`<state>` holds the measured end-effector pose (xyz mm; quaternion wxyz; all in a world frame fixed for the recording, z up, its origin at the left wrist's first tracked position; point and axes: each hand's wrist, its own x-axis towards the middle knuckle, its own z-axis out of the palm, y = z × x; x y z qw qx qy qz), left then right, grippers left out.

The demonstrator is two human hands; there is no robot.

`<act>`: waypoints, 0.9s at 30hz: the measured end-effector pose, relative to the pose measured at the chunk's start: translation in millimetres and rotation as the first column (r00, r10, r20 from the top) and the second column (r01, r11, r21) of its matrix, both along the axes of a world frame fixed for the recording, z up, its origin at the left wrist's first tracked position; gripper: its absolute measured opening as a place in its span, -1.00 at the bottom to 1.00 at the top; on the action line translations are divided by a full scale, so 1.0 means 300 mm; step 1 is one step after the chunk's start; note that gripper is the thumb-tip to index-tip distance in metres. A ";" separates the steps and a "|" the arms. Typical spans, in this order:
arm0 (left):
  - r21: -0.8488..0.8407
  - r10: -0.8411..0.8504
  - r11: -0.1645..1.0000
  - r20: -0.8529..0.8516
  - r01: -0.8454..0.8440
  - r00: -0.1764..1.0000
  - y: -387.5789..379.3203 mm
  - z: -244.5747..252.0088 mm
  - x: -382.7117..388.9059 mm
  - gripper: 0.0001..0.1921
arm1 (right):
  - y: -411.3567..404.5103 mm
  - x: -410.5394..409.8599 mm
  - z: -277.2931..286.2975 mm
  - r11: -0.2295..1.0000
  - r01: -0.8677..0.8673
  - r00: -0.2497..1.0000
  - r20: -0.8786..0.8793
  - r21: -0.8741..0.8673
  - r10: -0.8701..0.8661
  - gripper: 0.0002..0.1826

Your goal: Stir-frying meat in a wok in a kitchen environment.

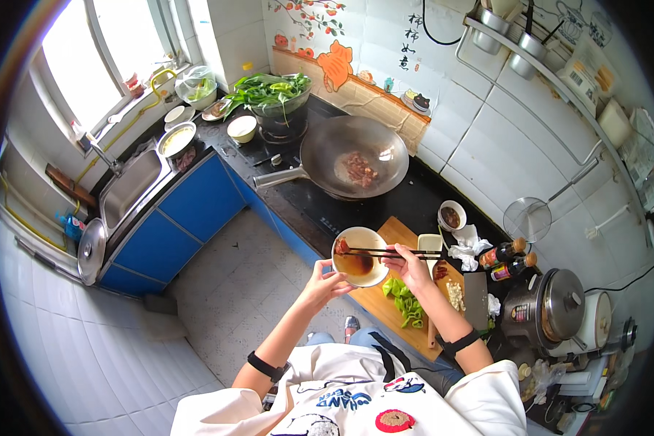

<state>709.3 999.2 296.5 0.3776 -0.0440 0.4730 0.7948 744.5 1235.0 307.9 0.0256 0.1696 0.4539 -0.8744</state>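
My left hand (325,283) holds a white bowl (361,278) by its rim and side, tilted, with brown liquid inside. In my right hand (409,267) are dark chopsticks (379,253), their tips at a piece of reddish meat (341,246) by the bowl's left inner wall. Beyond the bowl, a metal wok (387,171) with browned meat pieces (358,169) sits on the hob. Under my right forearm lies a wooden cutting board (373,302) with cut green peppers (403,302), chopped garlic (455,295) and a cleaver (475,300).
A colander of leafy greens (275,92) stands behind the wok, its handle (280,177) pointing left. Right are a small sauce bowl (451,216), crumpled tissue (468,248), sauce bottles (501,254) and a cooker (528,308). A sink (131,188) is at left.
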 end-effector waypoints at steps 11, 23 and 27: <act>0.126 0.097 0.986 0.092 -0.108 0.991 -0.010 -0.013 -0.102 -0.56 | 0.056 -0.106 0.102 0.999 0.031 0.999 -0.008 0.009 -0.031 -0.77; 0.180 0.199 0.959 0.113 -0.217 0.973 -0.040 -0.094 -0.172 -0.52 | 0.179 -0.556 0.089 0.980 0.188 0.978 -0.108 0.061 -0.180 -0.78; 0.097 0.223 0.967 0.122 -0.235 0.967 -0.054 -0.094 -0.161 -0.52 | 0.202 -0.750 0.043 0.951 0.064 0.991 -0.131 0.302 -0.025 -0.75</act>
